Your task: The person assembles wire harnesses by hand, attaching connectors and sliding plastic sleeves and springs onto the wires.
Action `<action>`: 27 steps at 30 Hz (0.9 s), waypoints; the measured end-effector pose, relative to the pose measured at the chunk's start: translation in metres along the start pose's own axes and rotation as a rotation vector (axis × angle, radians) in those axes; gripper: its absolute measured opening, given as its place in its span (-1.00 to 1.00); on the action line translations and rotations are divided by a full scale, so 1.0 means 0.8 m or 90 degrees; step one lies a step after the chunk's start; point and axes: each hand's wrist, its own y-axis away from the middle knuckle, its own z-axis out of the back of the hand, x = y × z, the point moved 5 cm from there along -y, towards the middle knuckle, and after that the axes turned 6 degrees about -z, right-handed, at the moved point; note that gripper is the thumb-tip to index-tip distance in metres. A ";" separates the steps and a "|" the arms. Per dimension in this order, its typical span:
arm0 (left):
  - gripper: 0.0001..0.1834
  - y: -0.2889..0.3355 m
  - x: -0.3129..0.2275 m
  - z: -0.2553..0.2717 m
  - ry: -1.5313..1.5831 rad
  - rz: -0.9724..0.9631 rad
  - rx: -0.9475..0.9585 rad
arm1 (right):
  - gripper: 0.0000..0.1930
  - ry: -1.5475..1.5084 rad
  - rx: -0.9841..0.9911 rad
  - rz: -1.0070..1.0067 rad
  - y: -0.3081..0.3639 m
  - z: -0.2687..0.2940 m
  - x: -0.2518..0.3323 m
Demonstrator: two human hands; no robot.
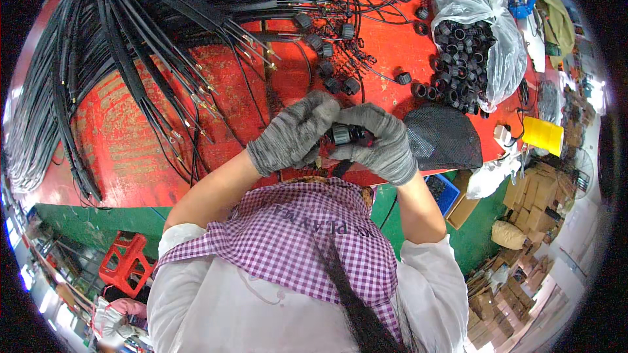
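Note:
Both of my hands wear grey knit gloves and meet at the near edge of the red table. Between them is a small black ribbed plastic nut (341, 134). My left hand (296, 132) is closed, its curled fingertips against the nut's left side. My right hand (384, 140) closes around the nut from the other side, thumb below and fingers above. Part of the nut and whatever it sits on are hidden by the gloves. Several loose black ribbed nuts (351, 85) lie just beyond my hands, beside thin black coils (362, 59).
Bundles of black cables (140, 16) with metal ends cover the table's (118, 121) left and far side. On the right lie a clear plastic bag (507, 52) spilling black nuts (461, 46), a black mesh piece (441, 137) and a yellow roll (542, 136). A red stool (124, 265) stands on the floor, lower left.

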 end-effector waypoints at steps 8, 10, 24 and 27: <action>-0.62 0.005 0.000 -0.016 0.042 0.091 0.071 | -0.44 0.170 0.012 -0.022 0.005 -0.002 -0.015; -0.62 0.012 -0.012 -0.020 0.028 0.139 0.121 | -0.50 0.051 0.129 -0.012 0.008 -0.004 -0.007; -0.60 -0.046 -0.057 0.012 -0.574 -0.359 -0.119 | -0.55 -0.199 -0.104 -0.145 -0.004 0.063 -0.102; -0.53 -0.079 -0.082 0.041 -0.796 -0.398 -0.293 | -0.55 0.443 -0.281 -0.179 -0.008 0.110 -0.139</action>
